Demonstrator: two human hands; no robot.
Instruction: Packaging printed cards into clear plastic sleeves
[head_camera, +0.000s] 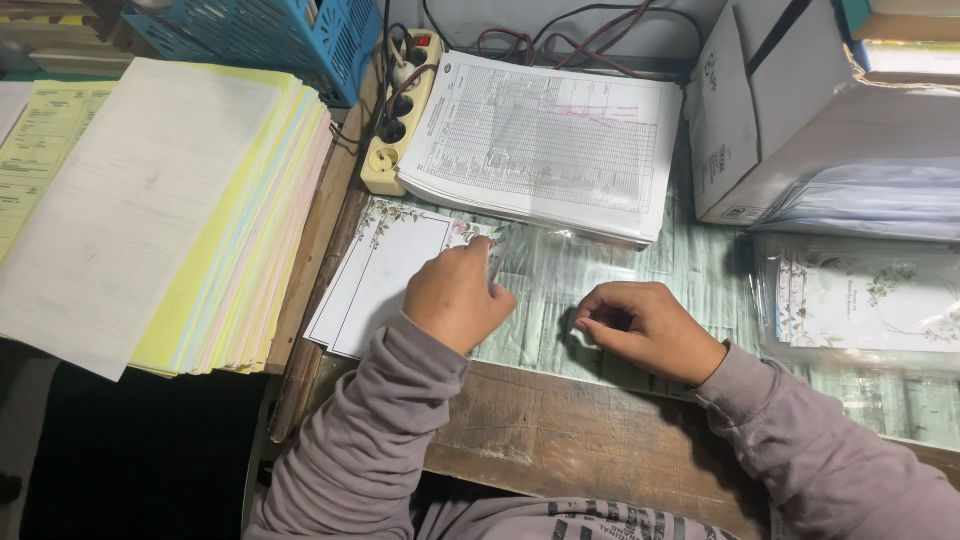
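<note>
Clear plastic sleeve (560, 290) lies flat on the desk (560, 430) between the two hands, its near edge under the fingers of the right hand (648, 330), which is curled with thumb and fingertips pinched together on the film. The left hand (458, 297) is closed in a loose fist around a small thin object at the sleeve's left end; what that object is cannot be told. Just left of and partly under the left hand sits a stack of white cards (385, 275) with a floral corner print. Beyond both hands, touching the far edge of the sleeve, rests a pile of printed forms (545, 140), with a cream power strip (400, 110) at its left side. Well to the left of the left hand lies a thick stack of coloured paper (170, 210). To the right of the right hand are bagged floral cards (865, 295), and behind them a white cardboard box (800, 110).
</note>
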